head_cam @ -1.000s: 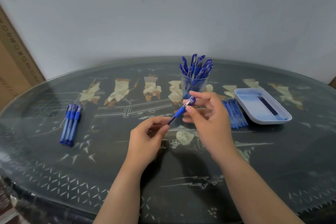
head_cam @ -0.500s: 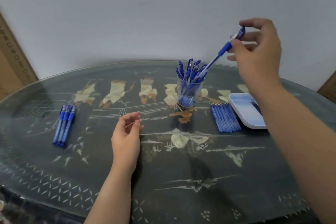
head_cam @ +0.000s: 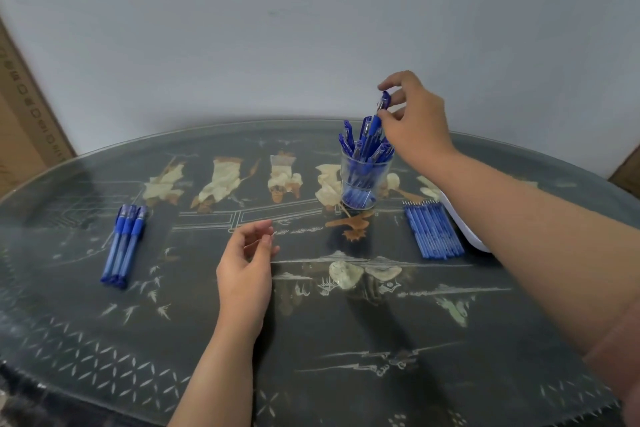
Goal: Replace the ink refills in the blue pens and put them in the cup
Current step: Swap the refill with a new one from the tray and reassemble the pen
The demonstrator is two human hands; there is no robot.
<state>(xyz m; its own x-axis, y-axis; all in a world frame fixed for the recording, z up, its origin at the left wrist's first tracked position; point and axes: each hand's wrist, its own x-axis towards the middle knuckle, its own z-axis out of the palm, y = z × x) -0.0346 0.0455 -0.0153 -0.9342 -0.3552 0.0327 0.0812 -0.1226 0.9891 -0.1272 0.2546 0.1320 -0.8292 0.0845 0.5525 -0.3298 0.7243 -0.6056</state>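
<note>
A clear cup [head_cam: 365,180] holding several blue pens stands at the back centre of the table. My right hand [head_cam: 414,121] is above it and pinches the top of a blue pen [head_cam: 375,121] whose lower end reaches down into the cup among the others. Three blue pens [head_cam: 124,243] lie side by side at the left. A row of blue refills [head_cam: 434,230] lies right of the cup. My left hand [head_cam: 247,265] hovers over the table's middle with its fingers loosely curled and nothing in them.
The dark oval table [head_cam: 311,340] has a glass top with inlaid figures. A white tray [head_cam: 467,232] sits at the right, mostly hidden by my right forearm. A cardboard box [head_cam: 24,121] leans at the far left against the wall.
My right hand carried the pen from in front of me up and then down into the cup. My left hand let go of the pen and stayed low over the table.
</note>
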